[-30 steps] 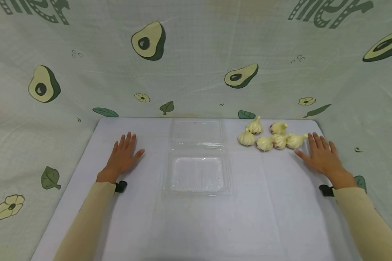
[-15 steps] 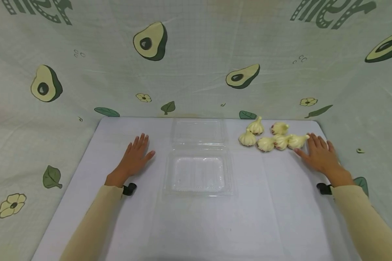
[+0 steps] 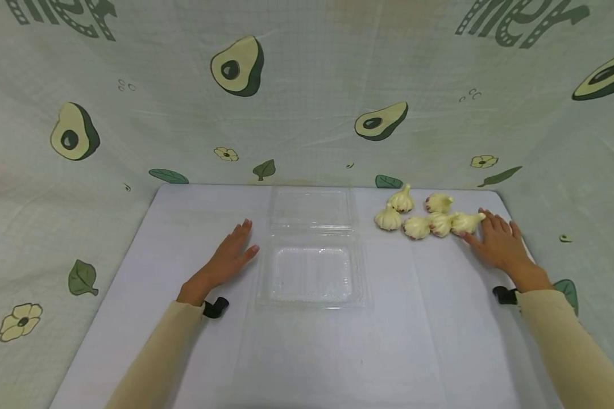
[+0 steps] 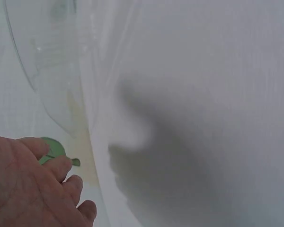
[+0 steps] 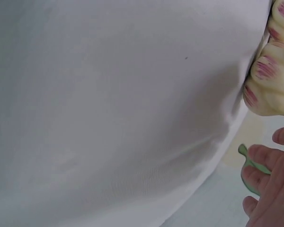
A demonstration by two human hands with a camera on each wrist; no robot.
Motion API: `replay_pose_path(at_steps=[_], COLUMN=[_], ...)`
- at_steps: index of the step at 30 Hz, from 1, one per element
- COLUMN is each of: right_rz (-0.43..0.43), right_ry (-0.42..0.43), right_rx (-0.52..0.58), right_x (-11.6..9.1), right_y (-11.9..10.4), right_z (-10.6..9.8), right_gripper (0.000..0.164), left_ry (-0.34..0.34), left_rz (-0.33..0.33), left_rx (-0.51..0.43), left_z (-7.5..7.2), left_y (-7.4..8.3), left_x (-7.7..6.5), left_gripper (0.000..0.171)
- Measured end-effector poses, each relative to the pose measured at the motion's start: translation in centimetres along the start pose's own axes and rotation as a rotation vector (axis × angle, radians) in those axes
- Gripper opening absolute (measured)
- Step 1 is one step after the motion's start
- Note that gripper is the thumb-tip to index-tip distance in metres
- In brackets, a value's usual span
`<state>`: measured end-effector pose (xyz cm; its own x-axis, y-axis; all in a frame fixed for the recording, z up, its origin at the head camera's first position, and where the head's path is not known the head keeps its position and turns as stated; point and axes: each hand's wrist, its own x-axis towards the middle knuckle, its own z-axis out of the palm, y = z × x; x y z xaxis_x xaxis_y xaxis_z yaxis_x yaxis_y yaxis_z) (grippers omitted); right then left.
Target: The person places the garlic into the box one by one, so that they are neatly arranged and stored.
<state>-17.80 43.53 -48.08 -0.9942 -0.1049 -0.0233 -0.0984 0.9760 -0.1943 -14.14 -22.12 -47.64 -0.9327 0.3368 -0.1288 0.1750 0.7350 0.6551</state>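
- Landmark: the clear plastic container (image 3: 309, 275) lies on my white tabletop (image 3: 307, 358), with its lid (image 3: 312, 207) folded back beyond the base.
- Garlic bulbs (image 3: 440, 225): six, clustered to the right of the container and toward the table's far edge. All lie outside it.
- Left hand (image 3: 225, 262): just left of the container. My fingers are extended, with the thumb spread toward its side; the grasp holds nothing. I cannot confirm whether the thumb touches the rim.
- Right hand (image 3: 500, 244): well to the right of the container, past the cluster. My fingers are extended and hold nothing. The rightmost bulb (image 3: 464, 224) is beside my thumb; contact cannot be confirmed.
- Caution, container shift: the container looks thin and light. I judge that a sideways nudge from my left thumb could slide it toward the bulbs.
- Caution, lid movement: pressure on one side of the base could lift or swing the lid.
- Caution, rolling: the bulbs are rounded and closely grouped. A push from my right side could pass from one bulb to the next and roll one away from the container, possibly over the far edge.
- Caution, poor grip: the bulbs look smooth. A pinch on the narrow stem alone could let a bulb twist or slip short of the container.
- Caution, visibility: clear walls make the rim hard to judge; a misjudged approach could strike it.
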Motion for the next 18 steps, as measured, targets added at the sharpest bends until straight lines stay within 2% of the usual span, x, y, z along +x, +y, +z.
replay_pose_path(at_steps=[4,8,13,18], right_rz=[-0.017,-0.022,0.000,-0.019], right_ry=[0.038,0.077,0.076,0.112], right_rx=[0.015,0.054,0.090,0.110], right_x=[0.1,0.3,0.7,1.0], right_y=[-0.1,-0.4,-0.6,-0.4], right_z=[0.1,0.2,0.1,0.2], right_gripper=[0.093,0.088,0.088,0.082], left_ry=[-0.011,-0.016,-0.012,0.025], left_rz=[-0.003,-0.043,-0.080,-0.065], left_rx=[-0.093,-0.176,-0.262,-0.308], left_z=[0.6,1.1,1.4,1.8], left_y=[0.6,1.0,1.5,2.0], left_x=[-0.2,-0.6,-0.9,-1.0], left_gripper=[0.079,0.079,0.074,0.065])
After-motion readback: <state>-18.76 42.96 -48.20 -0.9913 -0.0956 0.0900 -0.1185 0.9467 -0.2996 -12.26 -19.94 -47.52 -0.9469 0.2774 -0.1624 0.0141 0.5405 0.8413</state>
